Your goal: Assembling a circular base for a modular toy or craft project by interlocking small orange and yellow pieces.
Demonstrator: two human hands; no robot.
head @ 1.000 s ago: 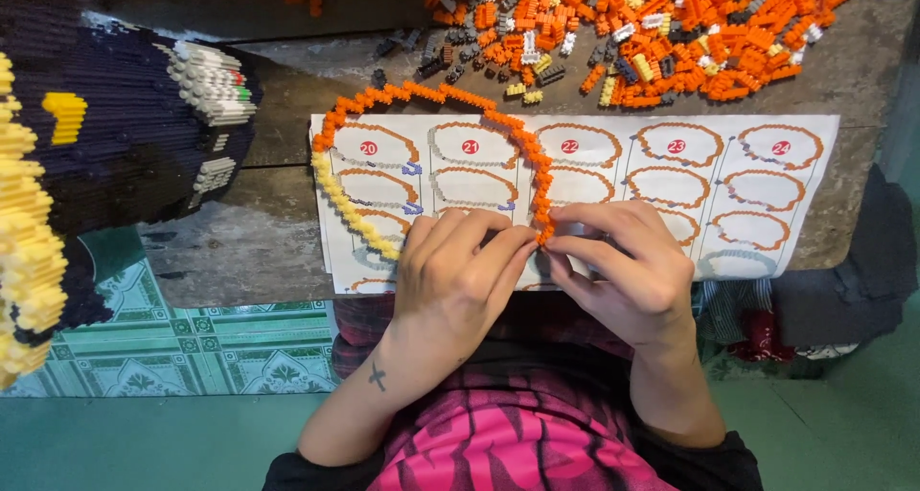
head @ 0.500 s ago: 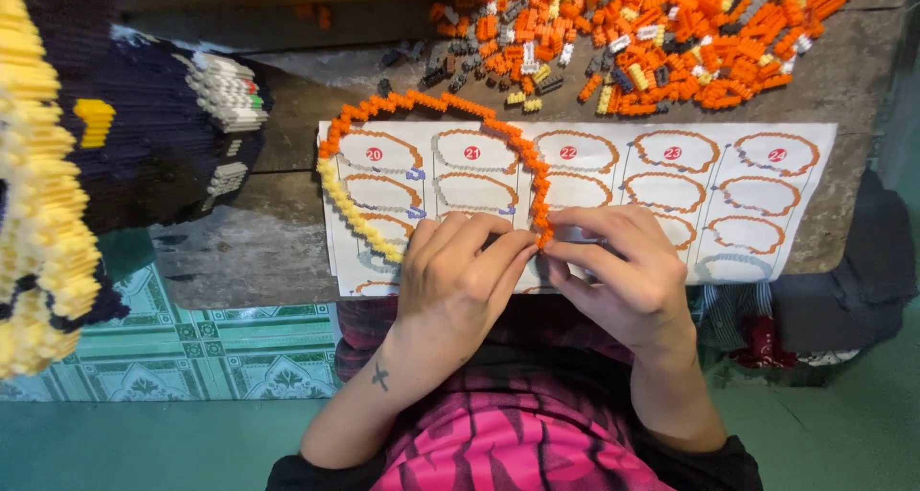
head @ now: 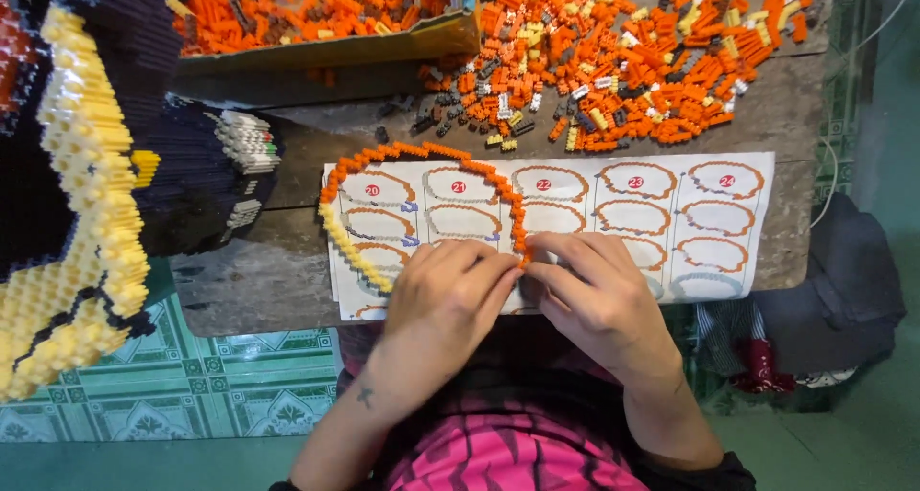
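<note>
A thin ring of small building bricks (head: 422, 151), orange along the top and right and yellow down the left, lies on a white instruction sheet (head: 671, 213) printed with ring-shaped diagrams. My left hand (head: 446, 295) and my right hand (head: 594, 299) meet at the ring's lower right end, fingertips pinched together on its orange bricks. Both hands cover the ring's lower part and the sheet's bottom edge.
A heap of loose orange, yellow and dark bricks (head: 613, 55) lies at the back of the worn wooden table (head: 259, 280). A cardboard tray of orange bricks (head: 316, 17) stands at back left. A big dark and yellow brick model (head: 86, 194) fills the left. Green patterned floor tiles show below.
The view has shifted, so the table's back, the tray and the big model show more. My hands stay pinched on the ring's lower right end.
</note>
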